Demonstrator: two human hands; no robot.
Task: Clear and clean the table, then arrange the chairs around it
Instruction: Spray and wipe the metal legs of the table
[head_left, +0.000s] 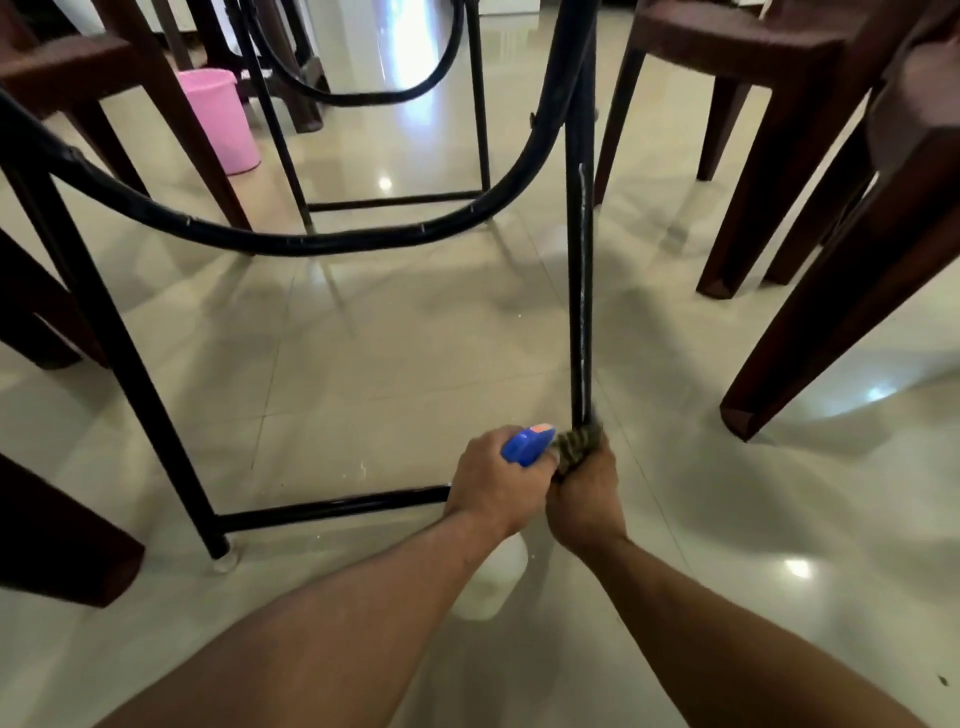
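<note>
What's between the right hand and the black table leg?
A cloth. The right hand grips it round the table leg, low near the floor. The head view shows it.

1. The fingers of our right hand (584, 499) hold the cloth (574, 449) at the lower end of the table leg (581, 291), which rises above them.
2. Just left of them, our left hand (496, 480) grips the spray bottle (524, 446).
3. The crossbar (332, 506) runs leftward from our left fingers.
4. The bucket (221, 117) stands far beyond, leftward.
5. We have chairs (810, 208) on both sides.

Open floor (363, 338) between black table legs (579, 270); brown chair legs (810, 312) crowd the right.
</note>
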